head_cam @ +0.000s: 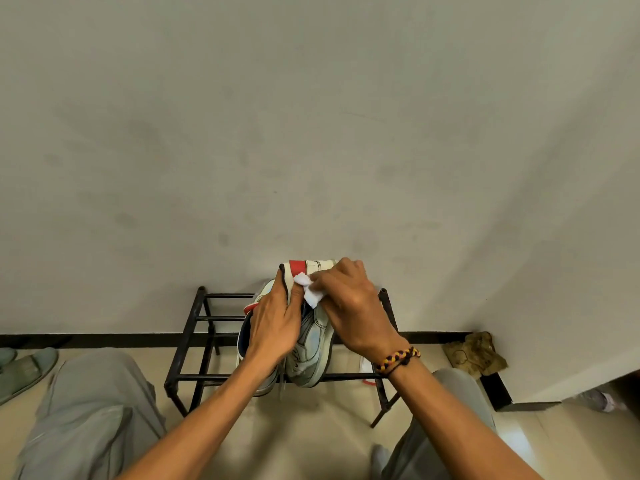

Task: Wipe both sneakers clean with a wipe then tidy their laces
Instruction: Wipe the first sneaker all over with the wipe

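Observation:
Two white sneakers with red patches stand on a black metal rack (194,327). The right sneaker (313,355) is tipped up on its toe, heel collar uppermost. My left hand (273,320) grips its collar and tongue from the left side. My right hand (349,303) pinches a small white wipe (310,292) and presses it against the upper part of that sneaker, just below the red heel patch. The left sneaker (265,294) lies behind my left hand, mostly hidden. A loose lace end (283,384) hangs below the rack's front bar.
The rack stands against a pale wall. My knees in grey trousers are at the lower left (93,410) and lower right. Green slippers (24,368) lie on the floor at far left. A crumpled brown cloth (476,353) sits in the right corner. A white packet (366,367) lies under the rack.

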